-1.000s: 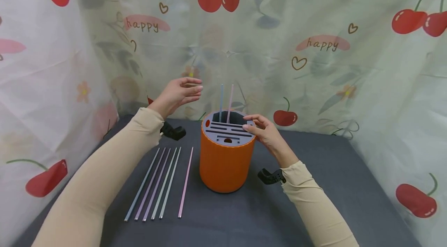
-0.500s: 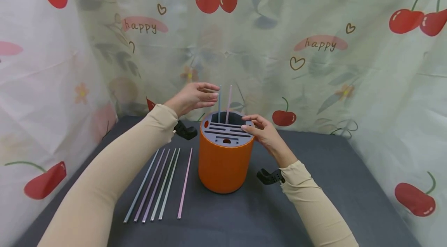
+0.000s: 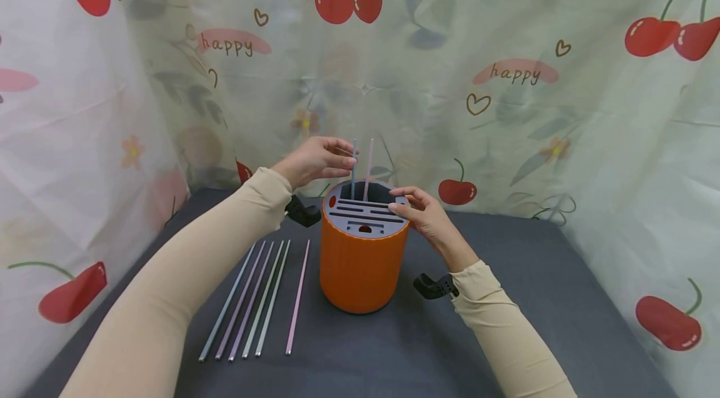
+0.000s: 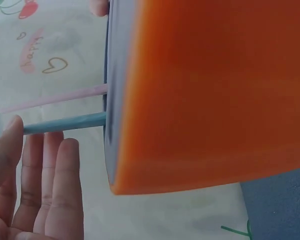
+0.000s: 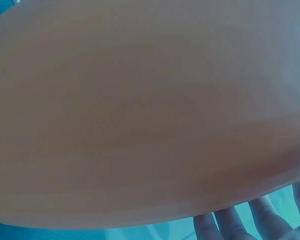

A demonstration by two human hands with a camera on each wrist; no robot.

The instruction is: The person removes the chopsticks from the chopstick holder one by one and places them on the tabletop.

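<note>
An orange round knife block (image 3: 362,273) with a grey slotted top (image 3: 365,215) stands upright on the table. A blue chopstick (image 4: 70,123) and a pink chopstick (image 3: 368,179) rise from its large back opening. My left hand (image 3: 322,159) pinches the blue one near its upper end, thumb on one side and fingertips behind. On the block's right rim, my right hand (image 3: 430,218) grips with thumb on top; its fingers (image 5: 262,215) show past the wall in the right wrist view. Left of the block lie several chopsticks (image 3: 247,307), blue, purple and green, with a pink chopstick (image 3: 297,301) apart.
A dark grey cloth (image 3: 495,285) covers the table. Behind and at both sides hangs a pale curtain (image 3: 394,85) printed with cherries, close to the table's back edge. Black wrist cameras (image 3: 433,286) stick out under both wrists.
My left hand has moved right to the upright blue chopstick, and its thumb and fingers have closed on it. The right hand stays on the block's rim.
</note>
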